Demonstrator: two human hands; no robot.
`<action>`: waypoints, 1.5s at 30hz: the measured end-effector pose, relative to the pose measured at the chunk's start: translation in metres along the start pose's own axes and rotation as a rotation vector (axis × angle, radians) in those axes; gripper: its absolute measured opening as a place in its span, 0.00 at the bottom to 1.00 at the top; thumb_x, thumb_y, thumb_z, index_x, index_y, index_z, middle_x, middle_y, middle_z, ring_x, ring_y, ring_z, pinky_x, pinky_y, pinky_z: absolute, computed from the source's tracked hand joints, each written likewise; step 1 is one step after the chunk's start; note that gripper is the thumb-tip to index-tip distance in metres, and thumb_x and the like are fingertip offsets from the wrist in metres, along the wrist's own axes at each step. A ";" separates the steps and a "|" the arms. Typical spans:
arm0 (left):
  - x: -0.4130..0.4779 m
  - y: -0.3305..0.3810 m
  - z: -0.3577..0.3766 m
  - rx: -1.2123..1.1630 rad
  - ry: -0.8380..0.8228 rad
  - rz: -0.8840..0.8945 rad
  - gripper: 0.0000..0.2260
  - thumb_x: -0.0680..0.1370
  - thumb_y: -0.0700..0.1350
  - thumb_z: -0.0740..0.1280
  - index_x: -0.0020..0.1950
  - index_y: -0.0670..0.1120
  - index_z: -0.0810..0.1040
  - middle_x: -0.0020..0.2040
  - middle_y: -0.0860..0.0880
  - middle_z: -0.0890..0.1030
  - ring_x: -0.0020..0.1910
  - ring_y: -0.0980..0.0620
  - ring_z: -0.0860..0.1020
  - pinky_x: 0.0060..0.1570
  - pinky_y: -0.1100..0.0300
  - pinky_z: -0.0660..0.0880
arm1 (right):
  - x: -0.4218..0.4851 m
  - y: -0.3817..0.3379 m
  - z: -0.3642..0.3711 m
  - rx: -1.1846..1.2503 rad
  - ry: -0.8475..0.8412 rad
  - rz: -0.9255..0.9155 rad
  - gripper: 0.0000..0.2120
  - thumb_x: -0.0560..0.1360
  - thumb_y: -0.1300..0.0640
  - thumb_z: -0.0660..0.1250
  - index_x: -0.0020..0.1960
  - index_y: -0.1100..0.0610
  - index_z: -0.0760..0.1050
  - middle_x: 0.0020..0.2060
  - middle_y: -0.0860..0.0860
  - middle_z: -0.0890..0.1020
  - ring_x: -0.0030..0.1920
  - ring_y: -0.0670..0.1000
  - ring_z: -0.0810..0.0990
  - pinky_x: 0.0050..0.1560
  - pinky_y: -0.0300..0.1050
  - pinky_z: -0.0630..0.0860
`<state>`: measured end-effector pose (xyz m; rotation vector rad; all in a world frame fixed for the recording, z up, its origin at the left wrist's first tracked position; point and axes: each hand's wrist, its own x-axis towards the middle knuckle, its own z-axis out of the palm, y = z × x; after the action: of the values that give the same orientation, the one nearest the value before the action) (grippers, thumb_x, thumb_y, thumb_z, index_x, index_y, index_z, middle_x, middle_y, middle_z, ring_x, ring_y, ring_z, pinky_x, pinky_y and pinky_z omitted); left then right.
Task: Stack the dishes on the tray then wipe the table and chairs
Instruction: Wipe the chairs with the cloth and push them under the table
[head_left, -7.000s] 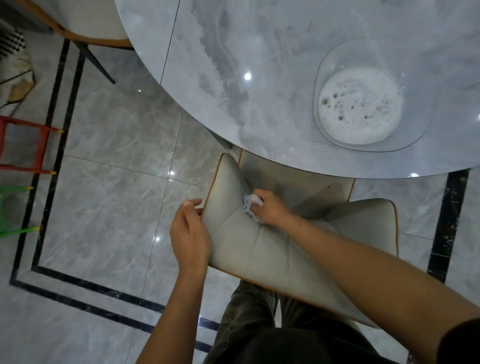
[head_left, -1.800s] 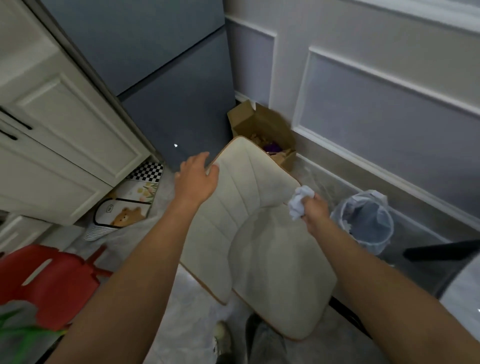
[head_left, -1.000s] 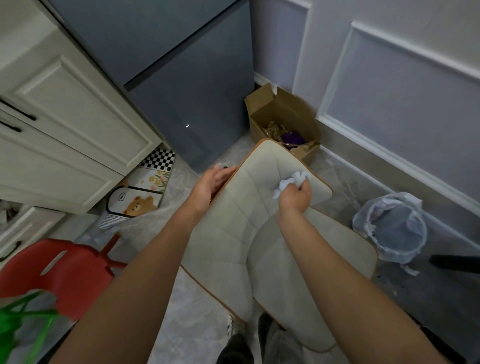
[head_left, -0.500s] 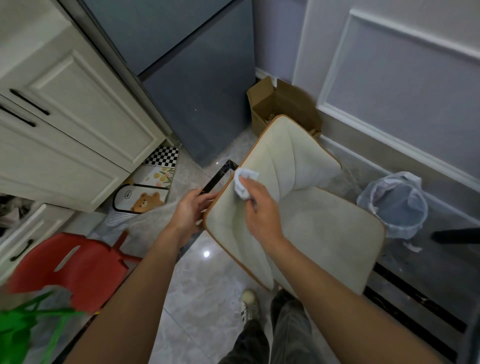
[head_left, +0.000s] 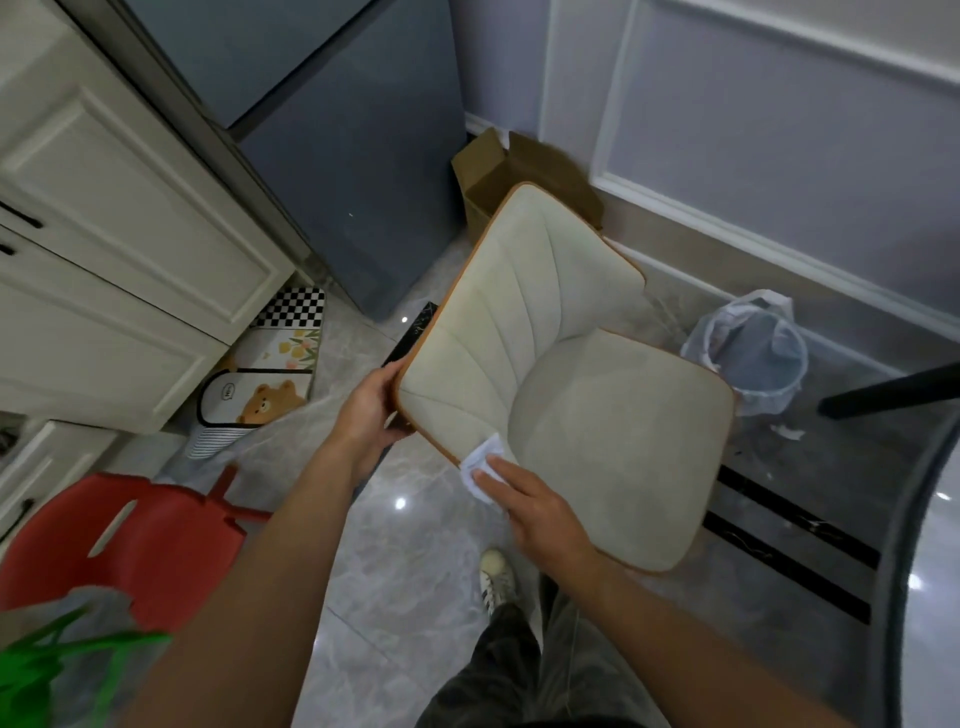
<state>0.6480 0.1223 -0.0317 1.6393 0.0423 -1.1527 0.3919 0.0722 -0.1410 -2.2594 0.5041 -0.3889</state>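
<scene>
A cream padded chair (head_left: 597, 410) with an orange-brown rim stands in front of me, its back toward the fridge. My left hand (head_left: 370, 410) grips the left edge of the backrest. My right hand (head_left: 535, 506) presses a small white cloth (head_left: 480, 465) with straight fingers against the chair's near left corner, where back and seat meet. The grey marble table (head_left: 935, 597) shows only as a curved edge at the far right. No dishes or tray are in view.
A bin lined with a plastic bag (head_left: 750, 353) and an open cardboard box (head_left: 519, 176) stand by the wall. A grey fridge (head_left: 332, 156), white cabinets (head_left: 104, 234), a red plastic chair (head_left: 130, 540) and a green item (head_left: 47, 670) lie to the left. My shoe (head_left: 496, 574) is under the chair.
My right hand slid the cloth down the backrest's left side to the chair's near corner. My left hand kept its grip on the backrest edge.
</scene>
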 end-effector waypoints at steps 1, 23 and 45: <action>-0.001 -0.002 0.004 0.006 0.005 -0.015 0.17 0.84 0.56 0.60 0.70 0.55 0.79 0.66 0.50 0.81 0.66 0.49 0.77 0.54 0.45 0.79 | -0.011 0.005 -0.004 0.000 -0.015 0.048 0.22 0.81 0.62 0.60 0.73 0.52 0.76 0.73 0.53 0.75 0.70 0.51 0.76 0.74 0.33 0.63; -0.016 -0.032 0.033 0.449 -0.303 0.220 0.19 0.80 0.47 0.72 0.71 0.54 0.77 0.59 0.53 0.85 0.57 0.52 0.84 0.48 0.52 0.85 | -0.011 -0.011 -0.024 0.264 0.251 0.251 0.26 0.74 0.75 0.64 0.68 0.58 0.80 0.65 0.51 0.82 0.65 0.50 0.81 0.67 0.46 0.77; -0.128 -0.159 0.168 0.478 -0.561 0.205 0.21 0.80 0.47 0.73 0.72 0.54 0.75 0.63 0.52 0.83 0.60 0.52 0.83 0.54 0.51 0.84 | -0.221 -0.002 -0.118 0.108 0.362 0.545 0.21 0.75 0.68 0.64 0.62 0.54 0.84 0.59 0.45 0.85 0.58 0.45 0.82 0.61 0.44 0.78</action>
<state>0.3841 0.1248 -0.0513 1.6105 -0.7946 -1.4935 0.1490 0.1038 -0.0888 -1.8524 1.2178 -0.5250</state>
